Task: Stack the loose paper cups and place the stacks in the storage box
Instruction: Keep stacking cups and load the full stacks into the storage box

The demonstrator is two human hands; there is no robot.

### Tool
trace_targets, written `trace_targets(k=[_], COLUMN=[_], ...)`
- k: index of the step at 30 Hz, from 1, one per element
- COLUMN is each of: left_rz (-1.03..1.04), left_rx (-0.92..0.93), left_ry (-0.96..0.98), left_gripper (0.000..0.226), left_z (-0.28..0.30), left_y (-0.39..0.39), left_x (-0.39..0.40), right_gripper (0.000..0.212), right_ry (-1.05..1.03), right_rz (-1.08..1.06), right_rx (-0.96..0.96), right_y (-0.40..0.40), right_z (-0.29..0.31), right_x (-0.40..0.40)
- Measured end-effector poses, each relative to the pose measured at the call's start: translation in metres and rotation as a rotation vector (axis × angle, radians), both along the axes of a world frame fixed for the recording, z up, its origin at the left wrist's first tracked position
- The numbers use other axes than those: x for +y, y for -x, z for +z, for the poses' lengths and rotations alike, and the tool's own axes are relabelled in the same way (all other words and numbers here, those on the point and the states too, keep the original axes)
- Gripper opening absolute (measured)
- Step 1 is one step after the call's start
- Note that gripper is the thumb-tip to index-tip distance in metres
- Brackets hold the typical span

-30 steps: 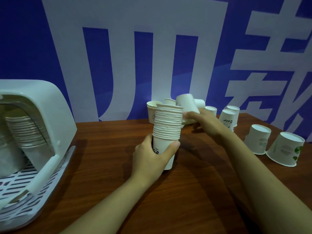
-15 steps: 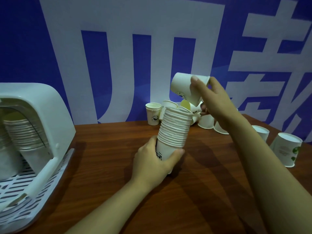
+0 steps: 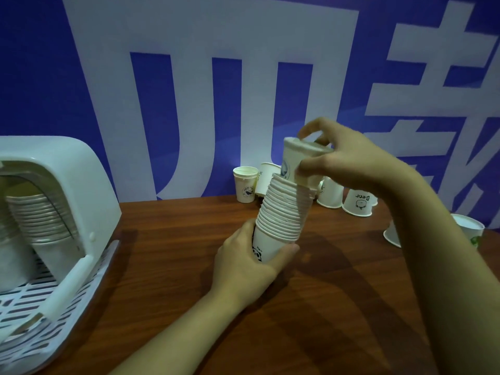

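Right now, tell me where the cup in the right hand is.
Head view, right of centre: the cup is gripped by the right hand, its base entering the top of the stack held by the left hand.

Blue wall banner [image 3: 32, 77] fills the upper frame, with huge pale grey-white characters [image 3: 216, 104] across the middle and right. Brown wood-grain table [image 3: 167, 266] covers the lower frame, its far edge meeting the banner. Dim, bluish light; soft shadows on the tabletop at centre and lower right.
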State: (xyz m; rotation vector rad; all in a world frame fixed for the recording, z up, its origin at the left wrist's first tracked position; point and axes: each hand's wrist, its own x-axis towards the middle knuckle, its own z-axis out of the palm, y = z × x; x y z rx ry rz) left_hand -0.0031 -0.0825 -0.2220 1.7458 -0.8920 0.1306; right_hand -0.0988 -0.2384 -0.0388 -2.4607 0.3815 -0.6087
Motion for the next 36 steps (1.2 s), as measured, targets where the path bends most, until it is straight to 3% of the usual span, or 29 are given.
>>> trace_targets(k=[5, 9, 12, 15, 17, 20, 25, 27, 32, 36], left_rz=[0.072, 0.1, 0.077, 0.048, 0.059, 0.15, 0.207, 0.214, 0.419, 0.624], left_rx=[0.063, 0.087, 0.121, 0.181, 0.211, 0.211, 0.222, 0.255, 0.362, 0.509], left_ry=[0.02, 0.052, 0.074, 0.101, 0.133, 0.139, 0.039, 0.013, 0.064, -0.11], left_gripper=[0.052, 0.047, 0.051, 0.065, 0.063, 0.051, 0.048, 0.057, 0.064, 0.081], left_z=[-0.003, -0.003, -0.001, 0.003, 0.003, 0.006, 0.024, 0.04, 0.089, 0.123], left_y=[-0.004, -0.007, -0.006, -0.006, -0.005, 0.007, 0.045, 0.065, 0.096, 0.085], left_x=[-0.001, -0.002, -0.002, 0.001, 0.004, 0.012, 0.071, 0.119, 0.248, 0.328], right_gripper=[0.086, 0.112, 0.103, 0.104, 0.08, 0.05, 0.058, 0.061, 0.044, 0.04], right_ry=[-0.013, -0.037, -0.165, -0.461, -0.603, -0.625, -0.835, -0.831, -0.737, -0.568], right_rz=[0.102, 0.098, 0.115, 0.127, 0.211, 0.302, 0.427, 0.456, 0.479, 0.502], right_rx=[0.298, 0.295, 0.203, 0.04, -0.05, -0.1, -0.193, -0.179, -0.122, -0.094], right_y=[-0.021, -0.042, -0.048, -0.051, -0.052, -0.046, -0.03, -0.022, -0.006, 0.0], right_z=[-0.022, -0.04, -0.047, -0.057, -0.065, -0.08, -0.107, -0.117, -0.149, -0.166], right_x=[0.008, 0.009, 0.008, 0.004, 0.008, 0.026, 0.067, 0.092, 0.152, 0.163])
